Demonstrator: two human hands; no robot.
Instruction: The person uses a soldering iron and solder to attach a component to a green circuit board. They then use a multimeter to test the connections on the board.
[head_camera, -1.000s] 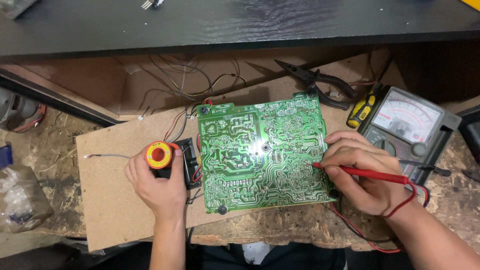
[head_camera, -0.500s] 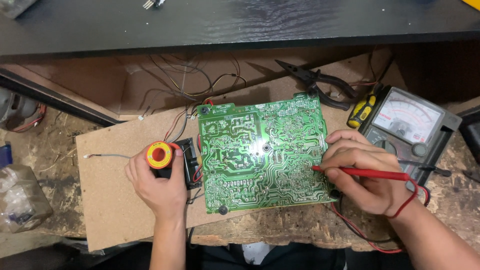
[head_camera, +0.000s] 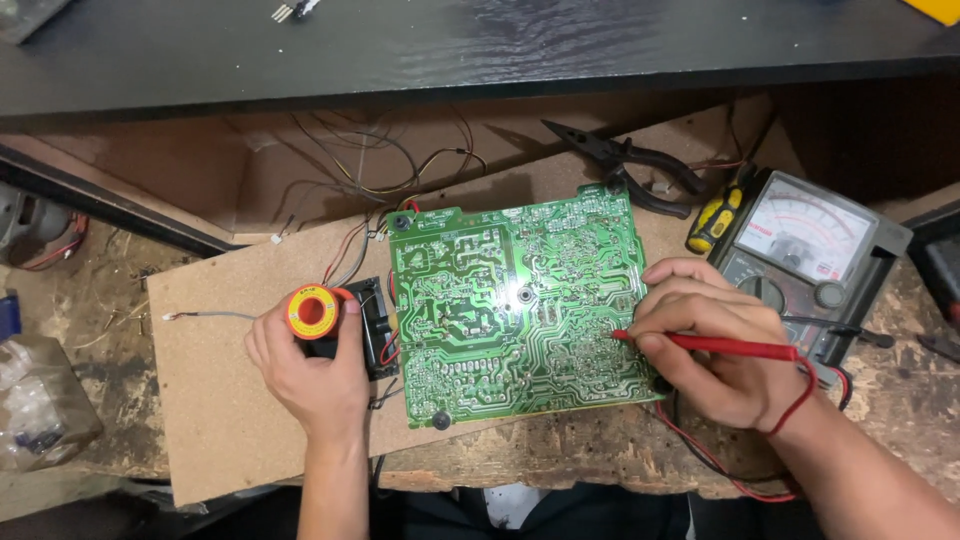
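My right hand (head_camera: 715, 355) pinches the red probe (head_camera: 720, 346), tip on the green circuit board (head_camera: 515, 300), flat on the tabletop (head_camera: 220, 400). Left hand (head_camera: 305, 365) closed around the solder spool (head_camera: 312, 312). Board looks stiff, light, fragile; grip by edges.

A worn wooden bench (head_camera: 560, 455) carries a brown board (head_camera: 215, 415). On the board, a green circuit board (head_camera: 515, 310) lies between the two hands, under the right hand's probe grip, with black pliers (head_camera: 630, 170) beyond it. A meter (head_camera: 810, 255) sits just past the right hand.
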